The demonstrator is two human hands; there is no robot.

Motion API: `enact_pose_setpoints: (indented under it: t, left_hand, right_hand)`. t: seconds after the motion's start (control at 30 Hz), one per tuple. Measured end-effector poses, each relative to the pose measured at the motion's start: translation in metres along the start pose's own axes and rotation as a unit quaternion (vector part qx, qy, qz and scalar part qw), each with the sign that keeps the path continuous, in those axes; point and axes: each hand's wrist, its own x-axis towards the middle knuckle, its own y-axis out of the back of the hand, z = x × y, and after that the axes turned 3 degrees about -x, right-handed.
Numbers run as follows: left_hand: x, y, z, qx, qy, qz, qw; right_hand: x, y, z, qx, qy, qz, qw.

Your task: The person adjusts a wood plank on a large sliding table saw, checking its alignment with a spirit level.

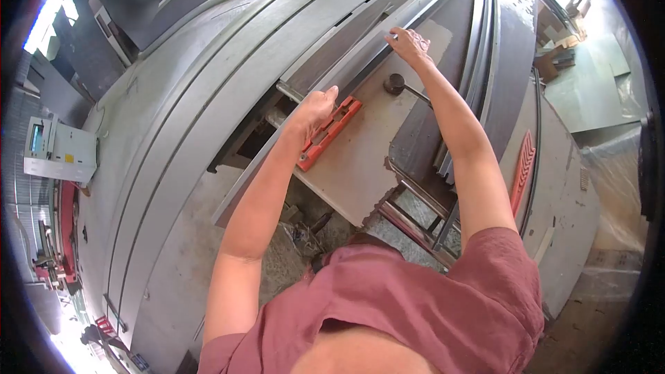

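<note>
A long grey metal strip [365, 61] runs diagonally from the lower left to the upper right. My left hand [317, 115] is closed round its near edge, thumb on top. Farther up the strip, my right hand [410, 46] pinches the same edge between thumb and fingers. Just right of my left hand, a red slotted tool [332, 133] lies on a worn board [367, 166]; part of it is hidden behind that hand. A dark round-headed hammer [394, 84] rests below my right hand, its handle reaching behind my right forearm.
Long grey panels [201, 76] curve along the left. Dark metal profiles [483, 48] lie to the right, near a red ribbed piece [524, 170]. A metal frame [415, 225] stands close to my body. A white machine box [62, 149] is at far left.
</note>
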Motion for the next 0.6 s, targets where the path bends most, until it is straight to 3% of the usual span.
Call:
enact_pose_setpoints:
  t: [0.27,0.37,0.43,0.53,0.6]
  left_hand:
    - [0.027,-0.014,0.020,0.009,-0.011,0.018,1.000]
    - [0.031,-0.022,0.029,-0.076,0.027,-0.067,0.995]
    - [0.049,-0.039,0.027,-0.036,-0.013,-0.016,0.999]
    - [0.047,-0.037,0.028,0.043,-0.056,-0.007,0.997]
    - [0.000,-0.030,0.051,0.010,-0.089,0.045,0.995]
  right_hand:
    - [0.013,-0.001,0.001,-0.027,-0.081,-0.001,0.996]
    - [0.019,0.004,0.004,-0.053,-0.135,-0.020,0.989]
    - [0.032,0.000,0.011,-0.029,-0.169,-0.040,0.984]
    - [0.044,-0.003,0.021,-0.003,-0.223,-0.066,0.973]
    - [0.045,0.003,0.025,0.069,-0.237,-0.042,0.968]
